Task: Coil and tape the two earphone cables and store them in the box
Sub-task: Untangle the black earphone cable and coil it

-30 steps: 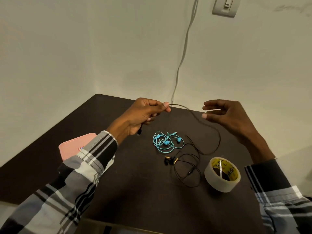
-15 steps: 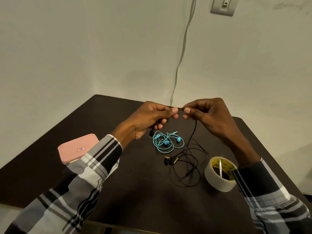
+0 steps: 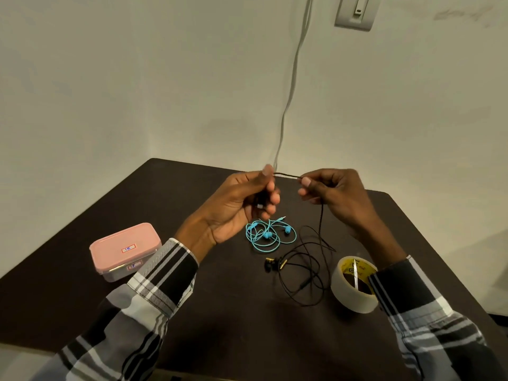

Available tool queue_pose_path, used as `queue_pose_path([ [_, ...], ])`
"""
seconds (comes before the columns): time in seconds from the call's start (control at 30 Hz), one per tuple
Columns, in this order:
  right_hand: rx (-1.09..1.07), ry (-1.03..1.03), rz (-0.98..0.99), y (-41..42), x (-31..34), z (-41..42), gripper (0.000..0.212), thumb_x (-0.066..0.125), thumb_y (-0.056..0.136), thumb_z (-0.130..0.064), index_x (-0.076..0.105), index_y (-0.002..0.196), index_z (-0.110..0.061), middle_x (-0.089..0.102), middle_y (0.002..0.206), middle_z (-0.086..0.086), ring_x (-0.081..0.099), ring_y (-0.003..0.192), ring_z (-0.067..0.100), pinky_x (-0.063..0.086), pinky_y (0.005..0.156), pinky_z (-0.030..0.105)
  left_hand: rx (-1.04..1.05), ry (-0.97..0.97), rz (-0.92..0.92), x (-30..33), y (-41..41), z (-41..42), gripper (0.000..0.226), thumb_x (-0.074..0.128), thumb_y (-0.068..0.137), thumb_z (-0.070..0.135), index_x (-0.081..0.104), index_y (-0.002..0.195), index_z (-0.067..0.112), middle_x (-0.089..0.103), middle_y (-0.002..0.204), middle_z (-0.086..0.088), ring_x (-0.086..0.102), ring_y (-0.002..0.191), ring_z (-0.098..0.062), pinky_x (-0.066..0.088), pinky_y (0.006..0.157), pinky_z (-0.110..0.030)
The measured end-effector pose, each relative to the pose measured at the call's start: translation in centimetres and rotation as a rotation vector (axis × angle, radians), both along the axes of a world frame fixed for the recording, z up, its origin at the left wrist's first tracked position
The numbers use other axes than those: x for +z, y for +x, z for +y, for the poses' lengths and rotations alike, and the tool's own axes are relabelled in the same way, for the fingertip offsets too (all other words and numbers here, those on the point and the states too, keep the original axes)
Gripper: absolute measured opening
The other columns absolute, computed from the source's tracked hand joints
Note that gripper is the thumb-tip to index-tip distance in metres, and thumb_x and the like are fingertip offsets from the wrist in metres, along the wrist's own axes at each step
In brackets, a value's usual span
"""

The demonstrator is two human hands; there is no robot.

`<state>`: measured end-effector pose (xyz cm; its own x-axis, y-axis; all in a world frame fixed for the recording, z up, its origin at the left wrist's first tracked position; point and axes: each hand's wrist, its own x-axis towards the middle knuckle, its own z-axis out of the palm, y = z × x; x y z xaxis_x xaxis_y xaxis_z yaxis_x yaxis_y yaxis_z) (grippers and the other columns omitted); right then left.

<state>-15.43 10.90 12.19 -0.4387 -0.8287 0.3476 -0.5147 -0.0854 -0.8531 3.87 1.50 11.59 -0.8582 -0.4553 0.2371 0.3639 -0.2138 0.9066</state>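
Both hands are raised over the dark table, stretching a short span of the black earphone cable between them. My left hand pinches one end, with the plug tucked in its palm. My right hand pinches the cable a little to the right, and the rest hangs down to loose loops and the black-and-gold earbuds on the table. The blue earphones lie in a loose tangle below my left hand. A pink-lidded box sits shut at the left.
A roll of pale tape stands on the table at the right, partly behind my right sleeve. A grey wall cable runs down to the table's far edge. The walls meet in a corner behind the table.
My right hand came in from the right and took hold of the black cable next to my left hand. Then the two hands drew slightly apart, with a short length taut between them.
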Motion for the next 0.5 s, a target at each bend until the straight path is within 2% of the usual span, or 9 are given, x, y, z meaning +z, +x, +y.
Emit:
queue_pose_path([
  [0.1, 0.07, 0.079, -0.048, 1.4, -1.7, -0.1, 0.013, 0.064, 0.095, -0.014, 0.074, 0.1, -0.009, 0.075, 0.079, 0.009, 0.068, 0.068, 0.012, 0.054, 0.066, 0.025, -0.003, 0.099, 0.18, 1.0, -0.2, -0.1, 0.032, 0.049, 0.084, 0.035, 0.063, 0.064, 0.015, 0.075, 0.092, -0.013, 0.074, 0.081, -0.02, 0.061, 0.067, -0.028],
  [0.17, 0.127, 0.128, -0.128, 2.7, -3.0, 0.1, 0.016, 0.061, 0.097, -0.012, 0.072, 0.103, -0.002, 0.07, 0.077, 0.013, 0.065, 0.064, 0.015, 0.054, 0.061, 0.025, 0.004, 0.104, 0.251, 1.7, -0.3, -0.3, 0.032, 0.047, 0.086, 0.037, 0.06, 0.067, 0.015, 0.071, 0.111, -0.017, 0.069, 0.105, -0.026, 0.059, 0.084, -0.035],
  [0.23, 0.18, 0.179, -0.205, 4.1, -4.1, 0.5, 0.019, 0.06, 0.097, -0.012, 0.071, 0.105, 0.0, 0.067, 0.075, 0.013, 0.061, 0.058, 0.014, 0.051, 0.051, 0.022, 0.027, 0.091, 0.29, 2.1, -0.4, -0.7, 0.03, 0.048, 0.087, 0.038, 0.055, 0.07, 0.014, 0.065, 0.125, -0.02, 0.06, 0.121, -0.03, 0.052, 0.098, -0.041],
  [0.3, 0.218, 0.228, -0.186, 5.3, -4.8, 1.0, 0.02, 0.06, 0.098, -0.018, 0.073, 0.105, -0.005, 0.069, 0.076, 0.009, 0.056, 0.052, 0.011, 0.043, 0.044, 0.018, 0.081, 0.054, 0.281, 2.2, -0.5, -1.3, 0.028, 0.049, 0.086, 0.038, 0.052, 0.074, 0.013, 0.06, 0.131, -0.021, 0.056, 0.126, -0.03, 0.041, 0.109, -0.047],
  [0.37, 0.257, 0.25, -0.147, 6.0, -4.6, 1.6, 0.021, 0.06, 0.098, -0.02, 0.074, 0.104, -0.006, 0.069, 0.076, 0.009, 0.052, 0.047, 0.005, 0.039, 0.043, 0.015, 0.161, -0.037, 0.205, 1.9, -0.4, -1.9, 0.027, 0.052, 0.084, 0.038, 0.052, 0.075, 0.012, 0.061, 0.131, -0.017, 0.056, 0.127, -0.027, 0.033, 0.113, -0.052],
  [0.5, 0.259, 0.265, -0.044, 6.0, -2.1, 3.2, 0.022, 0.059, 0.098, -0.022, 0.074, 0.1, -0.006, 0.066, 0.066, 0.003, 0.048, 0.043, 0.0, 0.036, 0.043, 0.012, 0.241, -0.26, -0.015, 1.4, 0.2, -2.7, 0.027, 0.055, 0.085, 0.038, 0.061, 0.073, 0.015, 0.067, 0.125, -0.008, 0.058, 0.124, -0.017, 0.039, 0.108, -0.05],
])
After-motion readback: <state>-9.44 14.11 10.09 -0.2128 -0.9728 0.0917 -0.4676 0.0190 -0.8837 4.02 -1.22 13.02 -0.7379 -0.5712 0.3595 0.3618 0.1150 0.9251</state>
